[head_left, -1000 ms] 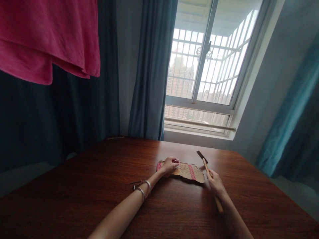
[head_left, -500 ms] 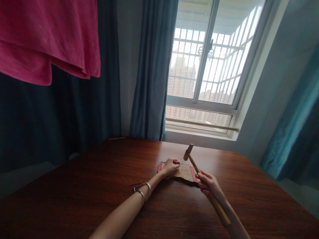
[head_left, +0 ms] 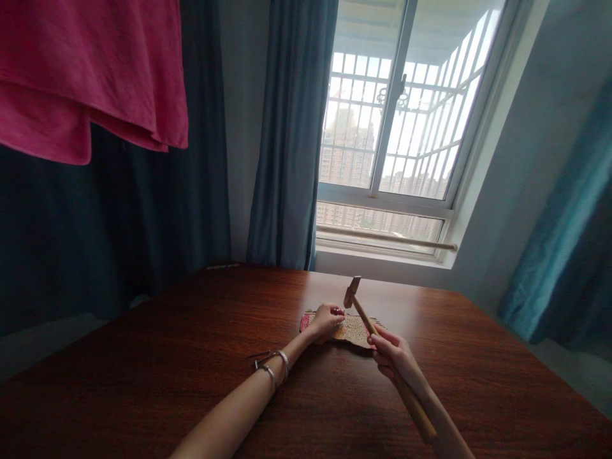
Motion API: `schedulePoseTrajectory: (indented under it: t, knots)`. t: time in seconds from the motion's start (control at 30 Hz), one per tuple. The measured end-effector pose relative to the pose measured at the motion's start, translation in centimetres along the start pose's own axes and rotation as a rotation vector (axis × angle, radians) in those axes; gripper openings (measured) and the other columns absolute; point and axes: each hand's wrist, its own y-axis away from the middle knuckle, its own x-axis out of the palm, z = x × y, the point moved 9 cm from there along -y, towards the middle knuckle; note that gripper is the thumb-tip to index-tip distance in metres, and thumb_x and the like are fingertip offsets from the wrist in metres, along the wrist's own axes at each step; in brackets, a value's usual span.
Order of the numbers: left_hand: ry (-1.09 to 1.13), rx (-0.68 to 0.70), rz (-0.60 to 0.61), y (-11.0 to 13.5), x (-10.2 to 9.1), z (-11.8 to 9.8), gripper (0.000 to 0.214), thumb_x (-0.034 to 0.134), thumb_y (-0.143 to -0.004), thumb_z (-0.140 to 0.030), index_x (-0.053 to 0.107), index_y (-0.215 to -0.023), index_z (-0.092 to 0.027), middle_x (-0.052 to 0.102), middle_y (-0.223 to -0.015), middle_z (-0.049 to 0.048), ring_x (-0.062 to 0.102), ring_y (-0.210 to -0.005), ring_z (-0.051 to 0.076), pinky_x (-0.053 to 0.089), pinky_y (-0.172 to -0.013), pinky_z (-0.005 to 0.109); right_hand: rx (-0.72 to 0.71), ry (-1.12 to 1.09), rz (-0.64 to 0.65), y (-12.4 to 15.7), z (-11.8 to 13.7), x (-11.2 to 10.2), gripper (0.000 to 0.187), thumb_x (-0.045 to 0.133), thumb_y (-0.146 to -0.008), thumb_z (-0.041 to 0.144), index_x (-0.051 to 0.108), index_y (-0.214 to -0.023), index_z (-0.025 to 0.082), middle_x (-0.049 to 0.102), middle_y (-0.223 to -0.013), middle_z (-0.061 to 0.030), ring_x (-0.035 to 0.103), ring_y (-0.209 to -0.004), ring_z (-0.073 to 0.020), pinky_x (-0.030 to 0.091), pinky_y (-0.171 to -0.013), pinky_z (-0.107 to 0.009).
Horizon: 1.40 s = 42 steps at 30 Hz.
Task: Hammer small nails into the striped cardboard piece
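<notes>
A hammer (head_left: 364, 316) with a wooden handle is gripped in my right hand (head_left: 393, 354), its metal head raised above the table. My left hand (head_left: 327, 320) rests on a patterned piece (head_left: 354, 327), cream with dark specks and pink bands at its ends, which lies flat with a ragged near edge. The left fingers are pinched together; dark red shows at their tips, and whatever they hold is too small to make out. The hammer head hangs just right of the left fingertips, apart from them. Bracelets circle my left wrist.
The brown wooden table (head_left: 201, 382) spreads around both hands. Some thin dark metal pieces (head_left: 261, 360) lie beside my left wrist. Behind the table are a blue curtain (head_left: 287, 140) and a barred window (head_left: 373, 127). Pink cloth (head_left: 119, 76) hangs at upper left.
My right hand has shifted left with the hammer, bringing its head closer to my left fingers. The left hand stays in place on the patterned piece.
</notes>
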Motion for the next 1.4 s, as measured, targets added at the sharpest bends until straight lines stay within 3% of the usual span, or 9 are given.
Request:
schedulePoseTrajectory:
  t: [0.63,0.93,1.4]
  knots:
    - [-0.064,-0.026,0.015,0.4,-0.1,-0.7,0.02,0.057,-0.066,-0.027,0.067,-0.076,-0.014,0.067,-0.073,0.0017,0.059,-0.071,0.016,0.041,-0.061,0.021,0.033,0.07,-0.018,0.1,-0.3,-0.1,0.061,0.07,-0.063,0.033,0.052,-0.119,0.017,0.04,-0.052,0.0078,0.035,-0.035,-0.0036,0.023,-0.027,-0.014]
    - [-0.015,-0.041,0.057,0.7,-0.6,-1.6,0.021,0.06,-0.064,-0.028,0.067,-0.076,-0.013,0.067,-0.075,0.0027,0.06,-0.074,0.017,0.042,-0.063,0.021,0.001,0.045,-0.056,0.0,0.2,-0.3,0.061,0.072,-0.061,0.031,0.054,-0.117,0.016,0.048,-0.059,0.0047,0.036,-0.035,-0.0028,0.023,-0.027,-0.015]
    - [-0.049,-0.047,0.04,0.6,-0.7,-1.9,0.022,0.06,-0.065,-0.031,0.067,-0.073,-0.012,0.067,-0.071,0.0028,0.059,-0.072,0.017,0.042,-0.063,0.022,0.018,0.056,-0.046,0.1,0.0,0.2,0.067,0.072,-0.06,0.033,0.051,-0.121,0.015,0.044,-0.052,0.0066,0.036,-0.035,-0.0039,0.023,-0.028,-0.014]
